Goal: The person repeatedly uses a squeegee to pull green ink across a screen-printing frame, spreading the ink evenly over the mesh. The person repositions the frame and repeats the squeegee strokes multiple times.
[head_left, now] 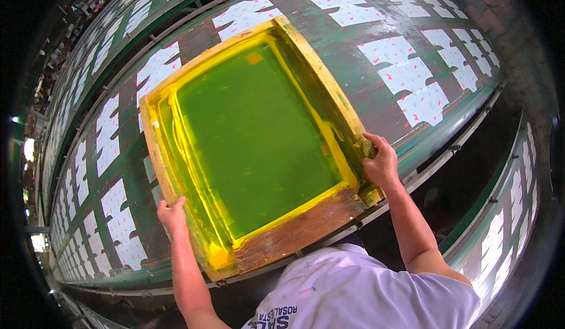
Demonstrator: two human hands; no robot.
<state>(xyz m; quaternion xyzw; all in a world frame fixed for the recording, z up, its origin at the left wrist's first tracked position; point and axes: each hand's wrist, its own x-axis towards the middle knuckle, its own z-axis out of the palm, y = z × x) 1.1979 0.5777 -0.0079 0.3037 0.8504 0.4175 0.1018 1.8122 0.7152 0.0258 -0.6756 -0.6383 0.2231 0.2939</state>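
A screen printing frame (pixel 313 64) fills the middle of the view, held tilted above a long green table. Its wooden sides surround a green mesh (pixel 253 135) edged in yellow, with glossy yellow ink (pixel 187 152) along the left inner side. A brown board (pixel 300 229) spans the near end, close to my body. My left hand (pixel 172 215) grips the left side bar, thumb on top. My right hand (pixel 381 161) is closed round the right side bar near its near corner; the undersides of both grips are hidden.
White fabric pieces (pixel 406 76) with small red marks lie in rows on the printing table (pixel 376 117). A metal rail (pixel 453 149) follows the table's near edge. More tables with pieces stand beyond at left and at the right (pixel 512 199).
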